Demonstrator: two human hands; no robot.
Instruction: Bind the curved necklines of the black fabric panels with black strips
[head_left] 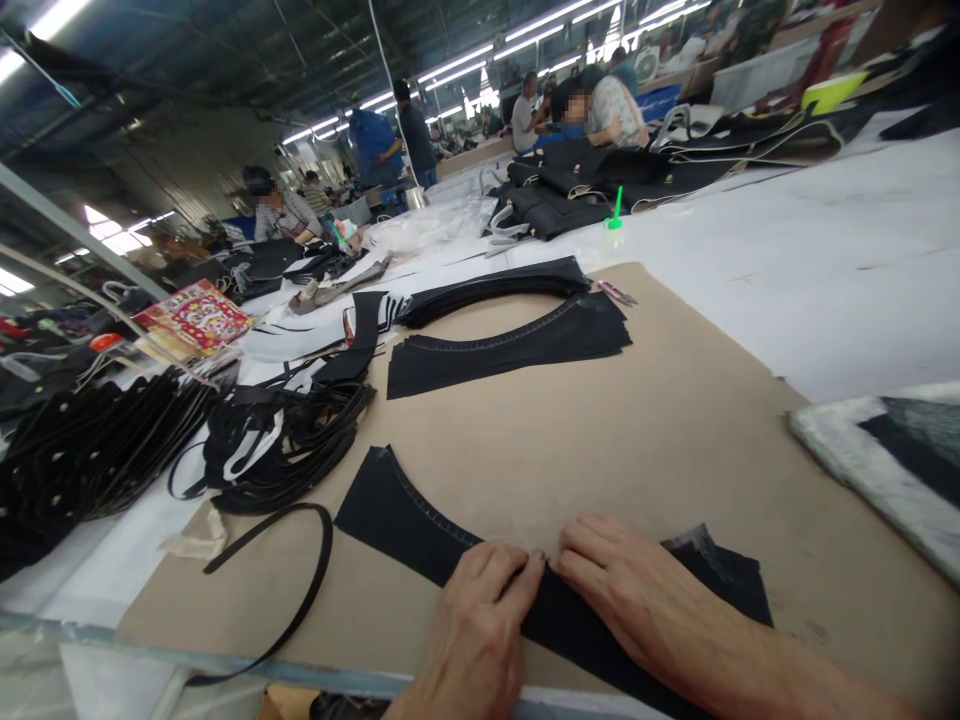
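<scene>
On the far left of the desk [787, 260] lies a heap of thin black straps [90, 450], and just right of it a tangle of black and white looped strips [289, 435]; a single loose black strip [300, 570] curls over the edge of the tan cardboard sheet [675, 430] that covers the desk here. Near the front edge of that sheet lies a curved black fabric panel with stitched edge [397, 520]. The left hand [476, 625] rests palm down on it, fingers pressed together and flat, pinching nothing. Just beside it, fingertips almost touching, the right hand [637, 590] lies flat on the same panel, its fingers also close together. Further back on the cardboard sit two stacks of similar curved black panels [510, 345]. At the far right edge lies a white and grey padded piece [885, 460].
</scene>
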